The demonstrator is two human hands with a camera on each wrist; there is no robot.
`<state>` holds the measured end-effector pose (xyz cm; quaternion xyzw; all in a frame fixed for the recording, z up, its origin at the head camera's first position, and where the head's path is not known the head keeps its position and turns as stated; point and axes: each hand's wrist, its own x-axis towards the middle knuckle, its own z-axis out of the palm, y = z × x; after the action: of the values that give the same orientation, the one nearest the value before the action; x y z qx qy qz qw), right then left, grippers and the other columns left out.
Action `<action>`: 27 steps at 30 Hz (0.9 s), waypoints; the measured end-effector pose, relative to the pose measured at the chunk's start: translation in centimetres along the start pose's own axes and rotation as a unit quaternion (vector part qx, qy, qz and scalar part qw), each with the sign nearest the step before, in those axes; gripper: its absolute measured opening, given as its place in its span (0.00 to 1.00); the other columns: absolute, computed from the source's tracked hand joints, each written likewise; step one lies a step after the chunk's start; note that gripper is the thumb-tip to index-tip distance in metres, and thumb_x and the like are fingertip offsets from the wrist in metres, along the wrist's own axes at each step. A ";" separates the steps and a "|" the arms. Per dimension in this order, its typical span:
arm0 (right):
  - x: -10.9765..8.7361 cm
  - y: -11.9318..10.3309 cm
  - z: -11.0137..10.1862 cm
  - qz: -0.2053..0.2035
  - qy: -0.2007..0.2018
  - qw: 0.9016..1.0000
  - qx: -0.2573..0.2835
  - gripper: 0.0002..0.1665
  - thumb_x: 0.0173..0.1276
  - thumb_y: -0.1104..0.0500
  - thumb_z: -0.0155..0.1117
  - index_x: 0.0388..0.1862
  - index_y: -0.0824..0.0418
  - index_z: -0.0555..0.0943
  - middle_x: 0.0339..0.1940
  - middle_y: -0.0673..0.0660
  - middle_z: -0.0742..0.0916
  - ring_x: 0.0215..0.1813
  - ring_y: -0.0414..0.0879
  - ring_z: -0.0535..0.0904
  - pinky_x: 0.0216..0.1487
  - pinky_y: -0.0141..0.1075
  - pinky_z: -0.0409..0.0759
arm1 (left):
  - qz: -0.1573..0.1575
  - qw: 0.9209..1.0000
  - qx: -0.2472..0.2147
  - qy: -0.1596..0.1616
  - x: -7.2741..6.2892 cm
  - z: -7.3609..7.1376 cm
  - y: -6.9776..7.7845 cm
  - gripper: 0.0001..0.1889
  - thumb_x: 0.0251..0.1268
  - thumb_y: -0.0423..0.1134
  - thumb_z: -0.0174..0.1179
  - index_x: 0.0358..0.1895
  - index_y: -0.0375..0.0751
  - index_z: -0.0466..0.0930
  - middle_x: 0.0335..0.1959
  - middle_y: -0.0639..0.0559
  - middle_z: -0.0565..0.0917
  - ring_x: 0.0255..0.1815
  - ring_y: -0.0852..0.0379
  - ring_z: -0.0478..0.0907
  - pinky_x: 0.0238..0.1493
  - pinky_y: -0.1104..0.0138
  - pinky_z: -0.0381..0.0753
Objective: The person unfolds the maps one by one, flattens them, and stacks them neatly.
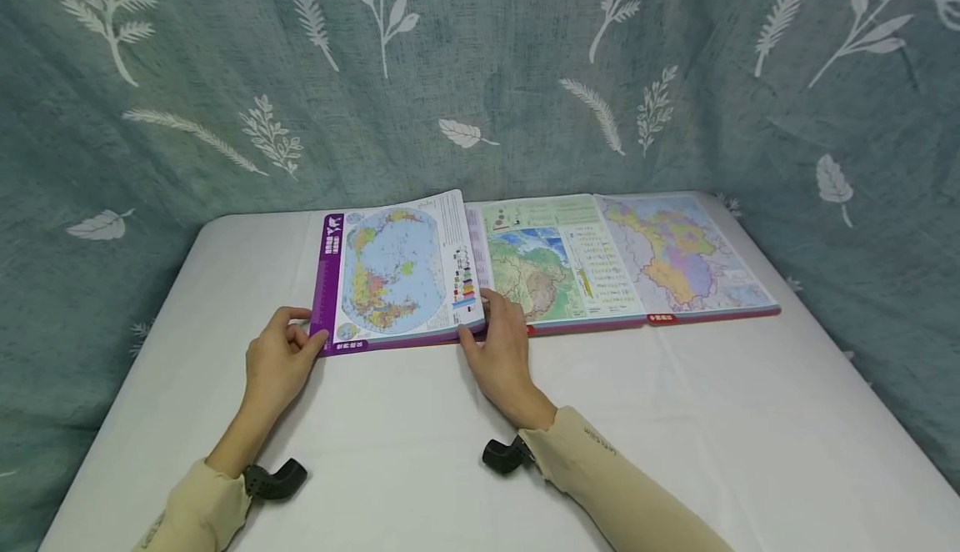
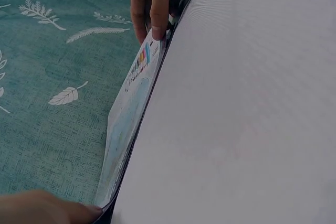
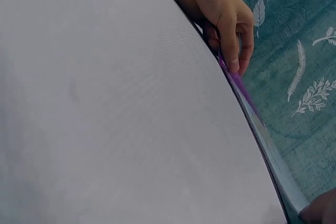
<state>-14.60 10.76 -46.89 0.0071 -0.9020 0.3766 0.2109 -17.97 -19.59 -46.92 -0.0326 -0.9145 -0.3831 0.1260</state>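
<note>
A world map [image 1: 393,268] with a purple left border lies at the left end of a row of maps, its top right corner slightly raised. My left hand [image 1: 279,360] pinches its lower left edge between thumb and fingers. At its lower right corner my right hand [image 1: 501,352] grips the edge, thumb in front and fingers on the far side. Right beside that hand is a green relief map [image 1: 528,273]. The left wrist view shows the world map [image 2: 128,114] nearly edge-on, held at both ends. In the right wrist view its purple border [image 3: 244,90] sits under the left fingertips.
A pastel-coloured map [image 1: 686,252] adjoins the relief map on the right. All lie on a white-covered table [image 1: 390,452] near its back edge. Behind hangs a teal curtain [image 1: 510,43] with white leaf prints. Black wrist cameras [image 1: 277,480] are strapped at both sleeves.
</note>
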 end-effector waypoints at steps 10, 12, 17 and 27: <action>0.4 0.2 -0.6 0.024 0.006 0.996 0.082 0.29 0.70 0.65 0.72 0.68 0.67 0.77 0.31 0.58 0.82 0.32 0.47 0.78 0.40 0.39 0.73 | 0.007 1.000 -0.004 0.002 0.0 -0.2 0.0 0.17 0.69 0.34 0.70 0.57 0.31 0.80 0.19 0.49 0.80 0.20 0.60 0.69 0.27 0.68 0.64; 0.5 0.4 -0.7 0.019 0.011 0.995 0.093 0.28 0.70 0.66 0.72 0.68 0.66 0.77 0.31 0.58 0.83 0.31 0.46 0.78 0.40 0.38 0.73 | 0.007 1.000 -0.005 0.000 0.0 -0.1 0.0 0.17 0.69 0.34 0.70 0.56 0.31 0.80 0.19 0.50 0.80 0.19 0.60 0.69 0.28 0.67 0.64; 0.8 1.0 -1.3 0.000 0.023 0.994 0.111 0.27 0.70 0.67 0.71 0.67 0.65 0.79 0.31 0.57 0.84 0.31 0.45 0.78 0.39 0.36 0.74 | 0.005 1.000 -0.009 -0.003 0.0 0.1 -0.1 0.17 0.69 0.33 0.70 0.56 0.32 0.80 0.18 0.51 0.79 0.18 0.61 0.69 0.28 0.66 0.64; 1.5 3.3 -3.6 0.029 0.034 0.991 0.125 0.25 0.74 0.64 0.69 0.69 0.61 0.80 0.33 0.58 0.85 0.30 0.46 0.80 0.35 0.30 0.75 | 0.001 1.000 -0.003 -0.007 0.1 -0.1 0.0 0.18 0.69 0.34 0.70 0.57 0.30 0.79 0.18 0.51 0.78 0.20 0.59 0.68 0.28 0.65 0.63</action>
<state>-15.19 15.84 -46.28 -0.0051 -0.8398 0.4926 0.2281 -18.09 -19.71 -46.84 -0.0363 -0.9142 -0.3855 0.1196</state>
